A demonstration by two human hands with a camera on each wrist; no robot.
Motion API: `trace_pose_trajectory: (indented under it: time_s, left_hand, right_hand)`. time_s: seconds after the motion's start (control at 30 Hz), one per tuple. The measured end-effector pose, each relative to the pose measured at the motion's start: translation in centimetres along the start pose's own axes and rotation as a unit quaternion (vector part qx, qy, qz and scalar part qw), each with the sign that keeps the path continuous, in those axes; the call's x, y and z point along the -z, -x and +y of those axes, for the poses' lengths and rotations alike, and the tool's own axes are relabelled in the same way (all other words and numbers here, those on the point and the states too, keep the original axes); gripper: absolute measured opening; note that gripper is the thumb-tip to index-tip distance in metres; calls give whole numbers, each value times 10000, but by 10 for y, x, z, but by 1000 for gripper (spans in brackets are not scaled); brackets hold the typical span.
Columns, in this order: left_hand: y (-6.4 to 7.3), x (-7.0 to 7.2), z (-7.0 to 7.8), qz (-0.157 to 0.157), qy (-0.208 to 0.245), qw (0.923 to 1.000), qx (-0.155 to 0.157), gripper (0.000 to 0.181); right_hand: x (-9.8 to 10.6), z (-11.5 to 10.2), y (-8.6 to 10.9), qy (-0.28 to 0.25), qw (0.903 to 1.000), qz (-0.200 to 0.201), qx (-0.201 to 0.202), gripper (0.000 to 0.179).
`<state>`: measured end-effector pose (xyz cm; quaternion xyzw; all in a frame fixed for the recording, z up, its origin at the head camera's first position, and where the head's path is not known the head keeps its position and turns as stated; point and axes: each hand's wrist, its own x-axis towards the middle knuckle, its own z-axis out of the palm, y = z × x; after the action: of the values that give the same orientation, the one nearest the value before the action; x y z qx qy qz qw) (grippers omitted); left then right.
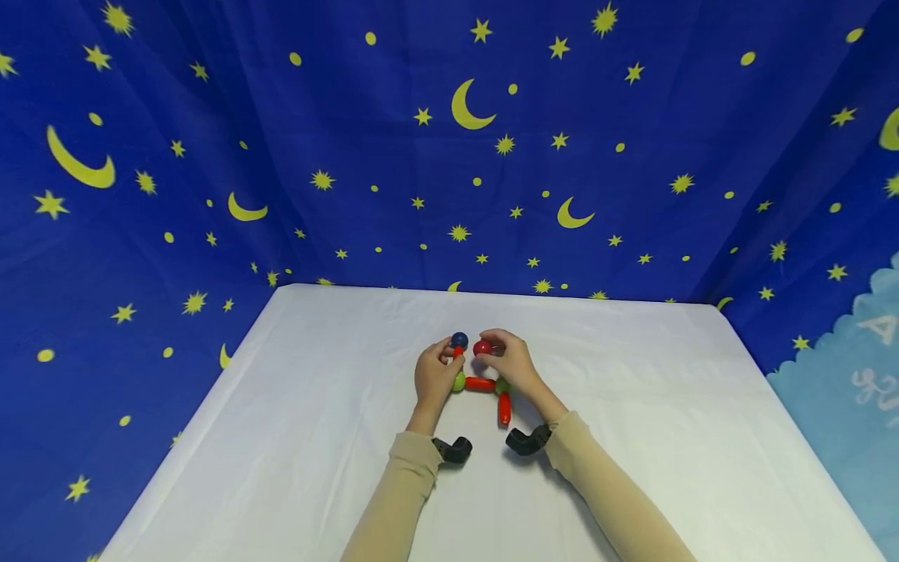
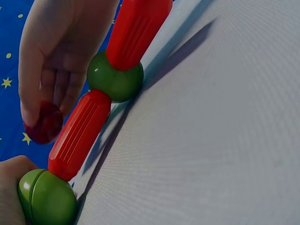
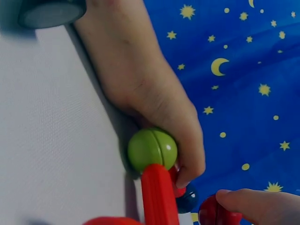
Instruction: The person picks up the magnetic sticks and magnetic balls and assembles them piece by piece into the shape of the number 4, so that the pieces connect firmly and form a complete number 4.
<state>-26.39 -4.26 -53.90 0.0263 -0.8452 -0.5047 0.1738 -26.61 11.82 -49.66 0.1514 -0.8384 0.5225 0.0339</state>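
Observation:
My left hand [image 1: 431,380] pinches a short red rod [image 1: 459,353] with a dark blue ball [image 1: 460,340] at its far end. Its near end meets a light green ball [image 1: 459,382]. From there a second red rod [image 1: 481,385] runs right to a darker green ball [image 2: 116,77], which carries a third red rod [image 1: 504,410] pointing toward me. Between thumb and fingers, my right hand [image 1: 513,364] holds a red ball [image 1: 481,347], apart from the blue one. The left wrist view shows that red ball [image 2: 44,123] behind the joined pieces.
The pieces lie on a white-covered table [image 1: 316,437]. A blue cloth [image 1: 393,148] with yellow moons and stars hangs behind and at the sides. Black wrist cameras [image 1: 528,441] stick out near both cuffs. A light blue patch [image 1: 850,375] with white lettering is at far right.

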Motion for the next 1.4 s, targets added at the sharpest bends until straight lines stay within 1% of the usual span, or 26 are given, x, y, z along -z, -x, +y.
trace_pose_trajectory:
  time_s: [0.2, 0.3, 0.33, 0.43, 0.53, 0.7, 0.8, 0.9, 1.03, 1.2, 1.4]
  left_hand:
    - [-1, 0, 0, 11, -20, 10000, 13, 40]
    - [0, 0, 0, -17, -42, 10000, 61, 40]
    - [0, 0, -1, -18, -57, 10000, 72, 40]
    - [1, 1, -2, -21, -56, 10000, 78, 40]
    - [2, 2, -1, -20, -45, 9999, 110, 41]
    - [2, 3, 0, -16, -25, 9999, 156, 41]
    - [1, 2, 1, 4, -38, 9999, 110, 42]
    - [1, 3, 3, 0, -23, 10000, 60, 42]
    - [0, 3, 3, 4, 50, 10000, 21, 42]
    - [1, 2, 3, -8, 21, 10000, 4, 41]
    - [1, 1, 3, 31, 15, 10000, -51, 41]
  right_hand:
    - [5, -1, 8, -121, 9985, 240, 477, 39]
    - [7, -2, 14, -186, 9987, 278, 396, 38]
    - [8, -3, 16, -222, 9991, 255, 274, 39]
    - [7, -7, 21, -254, 9993, 277, 80, 39]
    - [6, -12, 27, -320, 9990, 323, -22, 38]
    - [10, -34, 43, -400, 9985, 353, 122, 34]
    - [13, -45, 54, -396, 9980, 414, 251, 32]
    - [14, -45, 63, -437, 9975, 468, 303, 31]
    - [12, -42, 76, -566, 9952, 666, 443, 31]
    - [9, -39, 93, -644, 9918, 907, 634, 33]
    - [8, -37, 111, -385, 9925, 935, 682, 35]
